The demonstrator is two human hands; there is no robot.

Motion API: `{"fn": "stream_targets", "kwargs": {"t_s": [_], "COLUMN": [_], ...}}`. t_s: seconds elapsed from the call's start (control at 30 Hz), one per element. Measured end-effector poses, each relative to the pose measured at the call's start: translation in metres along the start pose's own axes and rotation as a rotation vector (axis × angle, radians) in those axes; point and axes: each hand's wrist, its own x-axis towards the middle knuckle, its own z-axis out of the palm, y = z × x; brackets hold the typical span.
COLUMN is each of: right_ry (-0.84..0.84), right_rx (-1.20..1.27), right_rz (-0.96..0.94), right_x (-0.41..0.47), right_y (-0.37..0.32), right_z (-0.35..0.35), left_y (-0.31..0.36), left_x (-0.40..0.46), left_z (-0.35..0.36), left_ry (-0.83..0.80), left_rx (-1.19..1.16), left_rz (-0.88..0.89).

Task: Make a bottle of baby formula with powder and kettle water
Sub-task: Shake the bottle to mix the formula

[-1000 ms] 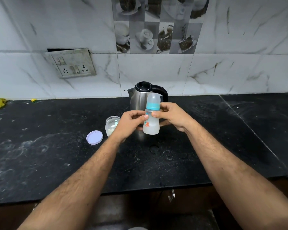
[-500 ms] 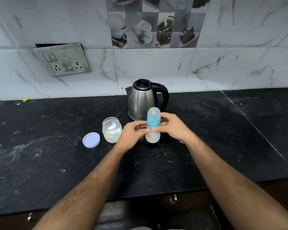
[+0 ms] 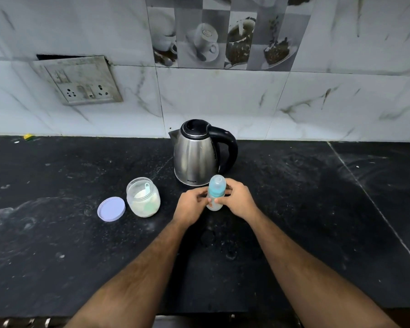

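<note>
Capped bottle (image 3: pixel 215 194) gripped upright by curled fingers of left hand (image 3: pixel 191 205) and right hand (image 3: pixel 240 200), before kettle (image 3: pixel 197 154) mid-bench.

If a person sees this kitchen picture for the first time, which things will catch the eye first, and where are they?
First come the two hands, left hand and right hand, holding a capped baby bottle upright at the middle of the black counter. Just behind it stands a steel kettle near the wall. To the left are an open powder jar with a scoop inside and its lilac lid lying beside it.
</note>
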Motion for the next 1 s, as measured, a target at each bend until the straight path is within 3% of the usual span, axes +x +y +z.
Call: {"fn": "stream_targets", "kwargs": {"t_s": [0.53, 0.7, 0.77, 1.0], "right_ry": [-0.035, 0.251, 0.294, 0.137], "right_rx": [0.023, -0.172, -0.183, -0.144], "right_rz": [0.022, 0.092, 0.07, -0.05], "right_x": [0.02, -0.009, -0.026, -0.052], "right_y": [0.017, 0.029, 0.032, 0.016], "right_z": [-0.001, 0.01, 0.022, 0.081], "left_y": [-0.015, -0.027, -0.031, -0.052], "left_x": [0.018, -0.011, -0.025, -0.076], "left_z": [0.018, 0.019, 0.015, -0.021], "left_ry": [0.093, 0.197, 0.213, 0.269], "left_rx": [0.03, 0.049, 0.084, 0.119], "left_rz": [-0.043, -0.092, -0.078, -0.085]}}
